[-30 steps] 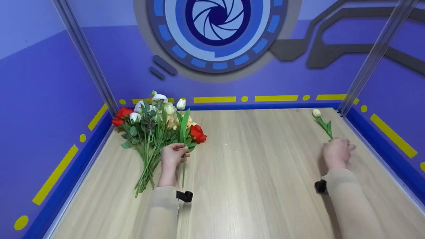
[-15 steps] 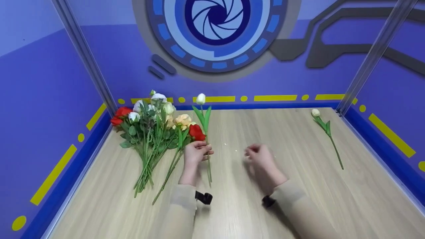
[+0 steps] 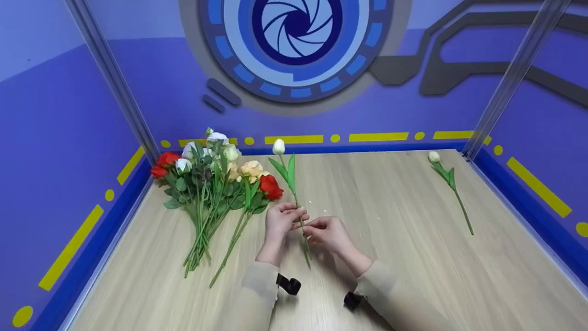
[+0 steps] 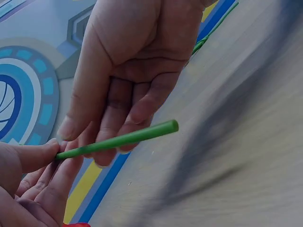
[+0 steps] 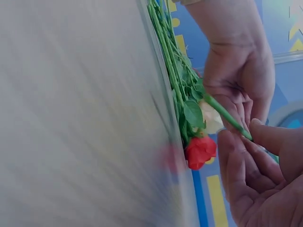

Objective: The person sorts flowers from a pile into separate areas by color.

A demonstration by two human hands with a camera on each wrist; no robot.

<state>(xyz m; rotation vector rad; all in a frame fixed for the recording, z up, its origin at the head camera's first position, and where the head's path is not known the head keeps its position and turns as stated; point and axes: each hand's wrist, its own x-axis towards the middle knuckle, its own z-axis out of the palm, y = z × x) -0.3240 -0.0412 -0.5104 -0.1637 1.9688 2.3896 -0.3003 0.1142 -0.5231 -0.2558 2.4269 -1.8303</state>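
Note:
A white artificial tulip point(image 3: 279, 146) with two long green leaves stands nearly upright at mid-table. My left hand point(image 3: 283, 224) pinches its stem partway down, thumb against fingers. Just below, my right hand point(image 3: 329, 233) has come to the same stem. In the right wrist view, the green stem point(image 5: 227, 113) passes between the right thumb point(image 5: 272, 135) and fingers, with the left hand point(image 5: 241, 66) beyond it. The left wrist view shows the cut stem end point(image 4: 174, 126) pointing toward the camera, the right hand point(image 4: 135, 71) above and the left hand point(image 4: 35, 175) pinching at lower left.
To the left lies a pile of artificial flowers with white blooms point(image 3: 217, 138), red roses point(image 3: 271, 187) and peach blooms point(image 3: 252, 168), stems toward me. Another white tulip point(image 3: 434, 156) lies at the right. Patterned walls point(image 3: 321, 119) enclose the wooden table point(image 3: 367, 193).
The left hand has carried its tulip rightward from the pile to mid-table. The right hand has left the other tulip at the right and swung left to the held stem.

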